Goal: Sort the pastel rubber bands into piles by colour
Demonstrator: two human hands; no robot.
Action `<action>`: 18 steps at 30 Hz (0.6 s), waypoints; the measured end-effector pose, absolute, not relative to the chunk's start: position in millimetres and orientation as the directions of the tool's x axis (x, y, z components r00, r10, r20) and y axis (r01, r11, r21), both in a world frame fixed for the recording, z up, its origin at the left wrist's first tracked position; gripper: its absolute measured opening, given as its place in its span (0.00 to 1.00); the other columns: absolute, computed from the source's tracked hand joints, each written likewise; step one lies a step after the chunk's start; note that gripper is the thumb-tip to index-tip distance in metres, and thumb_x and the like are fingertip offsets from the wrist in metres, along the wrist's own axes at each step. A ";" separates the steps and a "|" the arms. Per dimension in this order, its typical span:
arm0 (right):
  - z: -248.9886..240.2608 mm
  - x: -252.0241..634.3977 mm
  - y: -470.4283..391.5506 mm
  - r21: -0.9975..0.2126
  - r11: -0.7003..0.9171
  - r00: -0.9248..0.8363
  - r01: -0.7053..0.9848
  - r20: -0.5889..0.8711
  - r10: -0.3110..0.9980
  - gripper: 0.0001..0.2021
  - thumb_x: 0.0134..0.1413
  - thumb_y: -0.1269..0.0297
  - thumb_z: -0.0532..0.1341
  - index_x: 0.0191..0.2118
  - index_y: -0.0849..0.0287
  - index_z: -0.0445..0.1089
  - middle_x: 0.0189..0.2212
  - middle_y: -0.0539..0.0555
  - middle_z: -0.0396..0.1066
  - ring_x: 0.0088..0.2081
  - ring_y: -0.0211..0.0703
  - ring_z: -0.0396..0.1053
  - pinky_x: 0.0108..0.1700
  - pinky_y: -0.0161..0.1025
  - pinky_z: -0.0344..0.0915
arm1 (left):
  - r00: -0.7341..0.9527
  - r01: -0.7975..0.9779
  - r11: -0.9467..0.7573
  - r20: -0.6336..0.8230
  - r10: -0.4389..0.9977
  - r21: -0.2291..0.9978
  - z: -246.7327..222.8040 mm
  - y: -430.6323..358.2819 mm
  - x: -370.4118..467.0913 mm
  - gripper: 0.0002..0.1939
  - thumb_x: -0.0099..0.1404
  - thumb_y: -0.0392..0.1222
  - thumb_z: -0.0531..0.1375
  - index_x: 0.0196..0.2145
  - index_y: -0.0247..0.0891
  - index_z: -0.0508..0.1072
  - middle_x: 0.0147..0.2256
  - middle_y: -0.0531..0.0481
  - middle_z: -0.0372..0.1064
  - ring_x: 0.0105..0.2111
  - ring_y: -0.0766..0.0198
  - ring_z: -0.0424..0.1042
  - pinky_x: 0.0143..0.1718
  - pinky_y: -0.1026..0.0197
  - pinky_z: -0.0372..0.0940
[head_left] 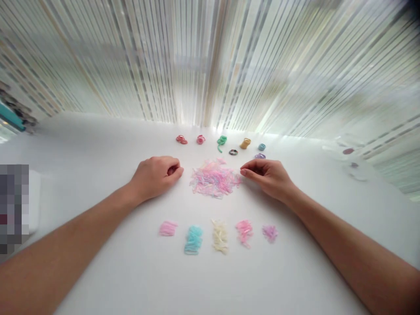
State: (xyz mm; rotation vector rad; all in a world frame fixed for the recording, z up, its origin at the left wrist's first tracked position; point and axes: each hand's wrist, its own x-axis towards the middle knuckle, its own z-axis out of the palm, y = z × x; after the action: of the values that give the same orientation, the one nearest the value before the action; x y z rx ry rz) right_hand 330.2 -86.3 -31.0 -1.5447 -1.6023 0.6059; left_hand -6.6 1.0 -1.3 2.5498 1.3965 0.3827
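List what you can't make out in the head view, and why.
Head view:
Left hand: curled fingers hide whether it holds anything.
Right hand: too blurred to tell whether it pinches anything.
Mixed pile: overlap and blur hide its separate pieces.
Purple coil: lower part hidden by the right hand.
Turquoise object: cut off by the left edge.

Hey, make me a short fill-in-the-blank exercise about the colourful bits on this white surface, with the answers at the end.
The mixed pile lies ____ the left hand and the right hand.
Just right of the turquoise heap, the middle heap of the near row is coloured ____.
That near row has ____ heaps in all.
Beyond the mixed pile, the bundle with a trailing end is coloured ____.

Missing words: between; cream; five; green.
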 end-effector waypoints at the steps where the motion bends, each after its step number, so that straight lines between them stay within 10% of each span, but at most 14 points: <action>1: -31.2 330.2 -86.1 -0.802 0.139 0.072 0.580 0.221 0.973 0.17 0.55 0.49 0.70 0.37 0.60 0.83 0.29 0.55 0.79 0.27 0.40 0.65 0.29 0.39 0.60 | 0.513 0.796 -0.524 0.121 0.850 0.302 -0.7 1.0 -6.4 0.17 0.69 0.54 0.53 0.29 0.41 0.70 0.30 0.50 0.74 0.31 0.60 0.67 0.34 0.56 0.52; 18: -28.8 332.0 -85.5 -0.842 0.126 0.098 0.524 0.206 0.974 0.16 0.55 0.51 0.71 0.39 0.61 0.84 0.31 0.55 0.80 0.29 0.41 0.70 0.32 0.39 0.64 | 0.506 0.815 -0.518 0.115 0.855 0.260 -1.7 2.2 -5.5 0.16 0.69 0.53 0.52 0.29 0.41 0.69 0.30 0.51 0.72 0.31 0.61 0.66 0.34 0.57 0.51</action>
State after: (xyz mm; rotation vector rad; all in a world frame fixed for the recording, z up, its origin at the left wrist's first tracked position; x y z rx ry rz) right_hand 332.0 -85.5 -28.8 -1.5157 -1.5440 0.6590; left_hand -5.5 2.2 -1.7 2.5737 1.4407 0.3425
